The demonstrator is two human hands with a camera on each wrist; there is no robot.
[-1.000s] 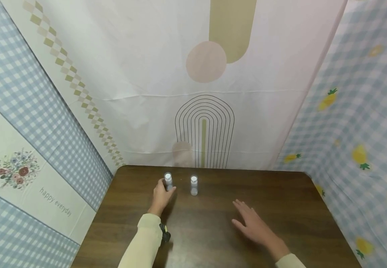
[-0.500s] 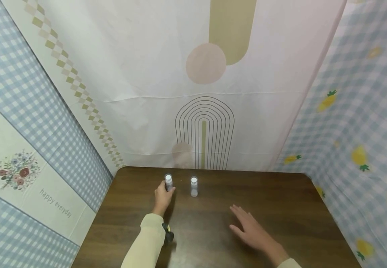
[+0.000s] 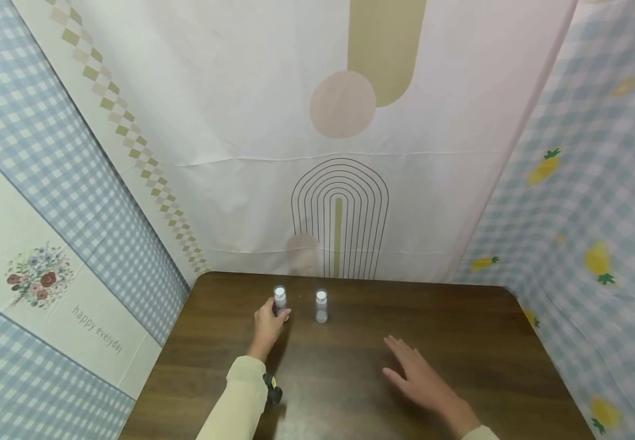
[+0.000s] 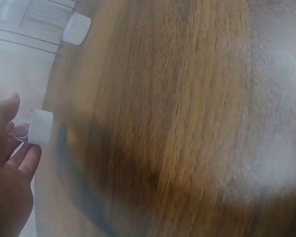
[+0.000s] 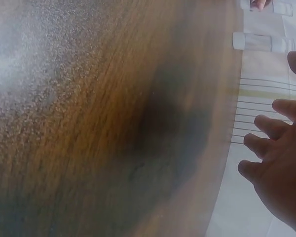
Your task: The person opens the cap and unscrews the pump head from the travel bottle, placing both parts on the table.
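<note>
Two small clear bottles with white parts at both ends stand upright near the table's far edge. My left hand [image 3: 266, 324] grips the left bottle [image 3: 280, 294] between thumb and fingers. In the left wrist view, the white bottom end of that bottle [image 4: 41, 127] sticks out past my fingers [image 4: 32, 159]. The right bottle [image 3: 321, 307] stands a short way to its right, touched by neither hand. My right hand [image 3: 418, 379] hovers over the right half of the table with fingers stretched out and holds nothing. In the right wrist view its fingers [image 5: 269, 126] are spread apart.
A dark brown wooden table [image 3: 339, 379] lies under both hands. A white patterned cloth [image 3: 229, 201] hangs behind its far edge. Checked cloths, blue and white, hang at the left [image 3: 91, 201] and right [image 3: 565, 201].
The left hand stays at the left bottle throughout, with only a slight shift of the wrist. The right hand moves a little towards me. The head view shifts slightly.
</note>
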